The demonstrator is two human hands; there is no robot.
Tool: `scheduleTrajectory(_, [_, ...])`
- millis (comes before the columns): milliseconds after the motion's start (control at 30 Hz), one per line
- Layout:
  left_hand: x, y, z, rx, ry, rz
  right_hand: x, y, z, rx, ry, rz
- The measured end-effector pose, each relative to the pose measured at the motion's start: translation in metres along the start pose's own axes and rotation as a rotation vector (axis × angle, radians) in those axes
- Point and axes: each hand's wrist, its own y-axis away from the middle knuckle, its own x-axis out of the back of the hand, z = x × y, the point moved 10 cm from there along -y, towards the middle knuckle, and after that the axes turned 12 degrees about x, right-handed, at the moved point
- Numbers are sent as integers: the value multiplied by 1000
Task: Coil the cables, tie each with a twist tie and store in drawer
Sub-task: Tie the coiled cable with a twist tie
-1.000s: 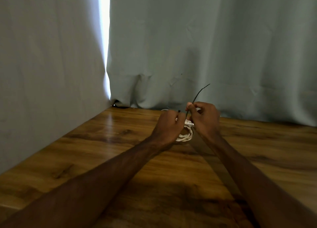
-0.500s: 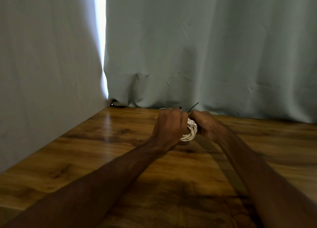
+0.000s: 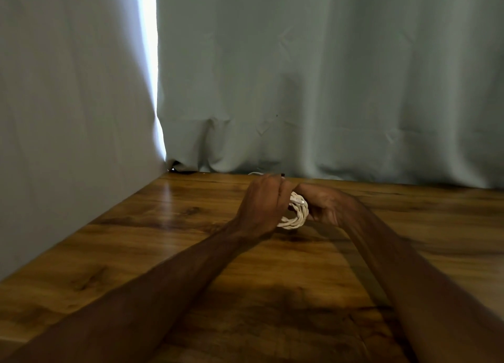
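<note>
A white coiled cable (image 3: 296, 216) is gripped over the far part of a wooden table (image 3: 163, 226) by the left hand (image 3: 263, 201), whose fingers are curled round it. The right hand (image 3: 327, 207) is set against the coil's other side (its fingers are blurred, so the hold cannot be read). Pale curtains (image 3: 300, 76) are hung behind, parted by a bright slit (image 3: 151, 62).

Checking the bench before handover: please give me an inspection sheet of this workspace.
Surface: glossy wooden table.
Job's things: coiled white cable held between both hands; dark tip above the left hand, perhaps the twist tie; no drawer seen.
Clutter: nothing seen.
Grippers: left hand grips the coil; right hand against the coil, blurred, grip unclear.
Cables: white strand behind the left hand.
Surroundings: pale curtains behind and left, bright gap between them.
</note>
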Motion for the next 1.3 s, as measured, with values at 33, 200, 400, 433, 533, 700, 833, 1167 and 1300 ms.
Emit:
scheduleTrajectory(33, [-2, -3, -4, 30, -19, -21, -1, -1, -2, 14, 6, 11])
scheduleTrajectory(200, [4, -12, -53, 319, 13, 47, 3, 1, -26, 187, 43, 141])
scheduleTrajectory(400, [41, -17, -90, 615, 86, 174, -6, 36, -98, 774, 466, 402])
scheduleTrajectory(433, [42, -17, -92, 623, 69, 179, -10, 42, -105, 830, 481, 426])
scheduleTrajectory(533, [43, -17, -90, 622, 37, 169, -26, 57, -121, 951, 573, 416])
scheduleTrajectory(700, [46, -19, -84, 608, -8, 170, -57, 41, -97, 752, 781, 172])
scheduleTrajectory(833, [43, -20, -83, 583, 41, 176, -55, 41, -86, 698, 773, 261])
scheduleTrajectory(1167, [40, -19, -79, 570, 84, 163, -57, 47, -80, 733, 561, 289])
scheduleTrajectory(1300, [35, -20, -86, 543, 18, 137, -59, 41, -82, 766, 580, 221])
